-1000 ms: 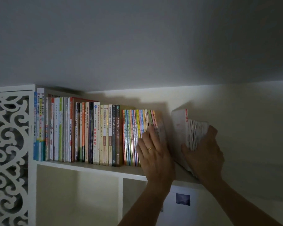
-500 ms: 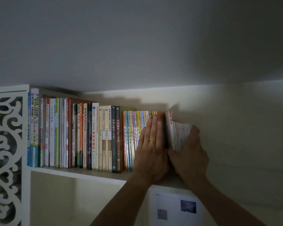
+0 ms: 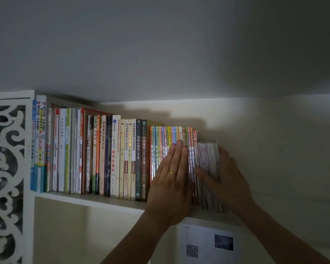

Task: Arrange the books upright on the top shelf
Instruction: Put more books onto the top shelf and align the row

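Left hand (image 3: 171,180) lies flat, fingers together, on the colourful thin spines; right hand (image 3: 223,180) clamps the small pale booklet bundle (image 3: 208,161) at row end on the white top shelf (image 3: 88,200). Risk: w/o support the bundle topples right, no bookend.

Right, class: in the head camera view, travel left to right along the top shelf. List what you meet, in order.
White fretwork panel → tall mixed books → two dark-spined books → thin colourful books → left hand → thin pale booklets → right hand.
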### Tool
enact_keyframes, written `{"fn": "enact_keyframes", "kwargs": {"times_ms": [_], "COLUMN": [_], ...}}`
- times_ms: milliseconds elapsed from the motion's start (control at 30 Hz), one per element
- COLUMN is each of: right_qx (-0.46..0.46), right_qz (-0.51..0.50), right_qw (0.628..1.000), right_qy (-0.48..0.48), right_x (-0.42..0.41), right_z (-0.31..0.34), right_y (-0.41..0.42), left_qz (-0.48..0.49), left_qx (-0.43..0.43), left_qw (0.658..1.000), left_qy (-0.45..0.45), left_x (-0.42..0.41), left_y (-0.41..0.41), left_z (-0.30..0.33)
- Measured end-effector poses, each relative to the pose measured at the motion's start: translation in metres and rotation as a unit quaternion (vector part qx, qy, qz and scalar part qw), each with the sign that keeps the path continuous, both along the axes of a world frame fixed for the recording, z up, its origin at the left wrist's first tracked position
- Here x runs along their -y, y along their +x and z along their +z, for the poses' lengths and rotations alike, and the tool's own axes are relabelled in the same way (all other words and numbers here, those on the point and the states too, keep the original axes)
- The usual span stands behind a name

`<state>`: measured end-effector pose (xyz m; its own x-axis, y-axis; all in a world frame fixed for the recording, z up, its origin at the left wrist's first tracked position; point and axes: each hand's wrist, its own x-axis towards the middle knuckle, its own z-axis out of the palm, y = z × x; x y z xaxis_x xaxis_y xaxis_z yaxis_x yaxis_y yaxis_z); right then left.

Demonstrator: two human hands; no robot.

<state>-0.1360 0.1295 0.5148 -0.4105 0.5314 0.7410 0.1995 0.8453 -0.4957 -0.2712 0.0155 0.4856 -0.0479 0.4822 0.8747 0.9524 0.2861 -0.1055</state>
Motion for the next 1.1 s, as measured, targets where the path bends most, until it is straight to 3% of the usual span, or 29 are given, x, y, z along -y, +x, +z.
{"fn": "enact_keyframes", "kwargs": {"times_ms": [333, 433, 533, 667, 933, 1100], "right_qx": [0.005, 0.025, 0.062, 0.038, 0.024, -0.02], "right_qz": [0.025, 0.064, 0.088, 0.07, 0.045, 0.073], "right_qw": [0.999, 0.997, 0.994, 0.997, 0.998, 0.996], "right_qy": [-0.044, -0.044, -0.031, 0.02, 0.027, -0.046], "right_x": [0.006, 0.005, 0.002, -0.007, -0.005, -0.005], "right_z": [0.033, 0.062, 0.063, 0.048, 0.045, 0.047], "right_y": [0.017, 0.024, 0.018, 0.006, 0.002, 0.008], "left_qz": [-0.008, -0.007, 0.015, 0.046, 0.036, 0.036], "left_qx": [0.021, 0.001, -0.044, -0.087, -0.08, -0.092], "left_qw": [0.999, 1.0, 0.999, 0.993, 0.996, 0.995], "left_qy": [-0.023, 0.027, 0.002, -0.06, -0.026, -0.021], "left_x": [0.024, 0.032, 0.035, 0.03, 0.032, 0.028], "left_y": [-0.011, -0.018, -0.033, -0.048, -0.041, -0.046], "left_z": [-0.005, 0.01, 0.031, 0.036, 0.041, 0.048]}}
